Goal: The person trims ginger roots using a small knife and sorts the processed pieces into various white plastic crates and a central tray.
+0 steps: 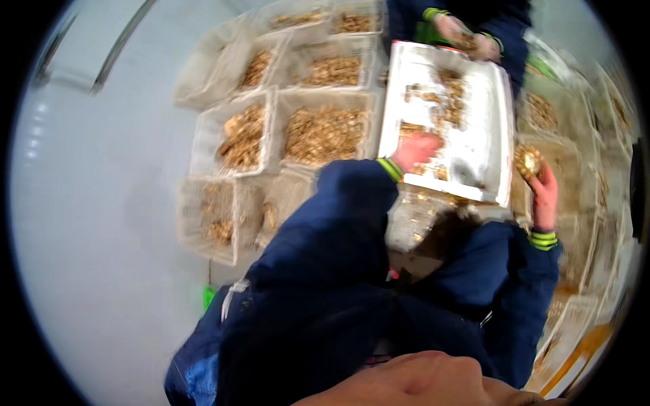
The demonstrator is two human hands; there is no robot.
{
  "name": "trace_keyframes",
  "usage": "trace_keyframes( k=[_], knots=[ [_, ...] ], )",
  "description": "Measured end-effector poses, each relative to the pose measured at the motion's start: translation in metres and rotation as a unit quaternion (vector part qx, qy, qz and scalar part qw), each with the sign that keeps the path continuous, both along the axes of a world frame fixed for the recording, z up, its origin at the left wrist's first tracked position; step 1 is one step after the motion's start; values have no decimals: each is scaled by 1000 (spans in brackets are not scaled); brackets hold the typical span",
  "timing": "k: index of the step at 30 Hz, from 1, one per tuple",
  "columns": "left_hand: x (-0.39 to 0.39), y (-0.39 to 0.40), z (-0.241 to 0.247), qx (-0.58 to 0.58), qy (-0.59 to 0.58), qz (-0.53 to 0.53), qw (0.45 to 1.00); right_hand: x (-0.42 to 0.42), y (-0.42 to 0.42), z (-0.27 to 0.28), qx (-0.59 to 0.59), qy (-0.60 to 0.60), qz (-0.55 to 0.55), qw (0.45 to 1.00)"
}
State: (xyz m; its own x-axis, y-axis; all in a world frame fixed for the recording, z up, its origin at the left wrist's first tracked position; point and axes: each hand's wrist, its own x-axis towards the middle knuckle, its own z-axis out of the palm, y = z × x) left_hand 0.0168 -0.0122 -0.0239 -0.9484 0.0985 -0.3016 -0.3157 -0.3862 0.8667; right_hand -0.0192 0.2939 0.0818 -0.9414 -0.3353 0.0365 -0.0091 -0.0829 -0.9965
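Note:
A white foam box (pixel 495 127) lies in front of me, with small golden-brown pieces (pixel 452 101) scattered along its middle and left side. My left hand (pixel 420 151) is over the near left part of the box, right at a patch of these pieces. It is blurred, and what its fingers hold is hidden. Just outside the box's right wall, my right hand (pixel 545 190) grips a rounded golden-brown clump (pixel 528 160) in its fingers.
White plastic crates (pixel 277 127) holding similar brown pieces stand in rows on the left. More crates (pixel 576 147) line the right side. Across the box, another person's hands (pixel 469 43) hold a brown clump. Loose bits lie on a pale surface (pixel 409 228) below the box.

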Motion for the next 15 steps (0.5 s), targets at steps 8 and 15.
trace_keyframes(
  k=[8,15],
  knots=[
    [4,27,-26,-59,-15,11,998,-9,-58,-90,80,-62,183,978],
    [-19,30,-21,-10,36,48,998,-19,-48,-85,46,-85,187,978]
  ],
)
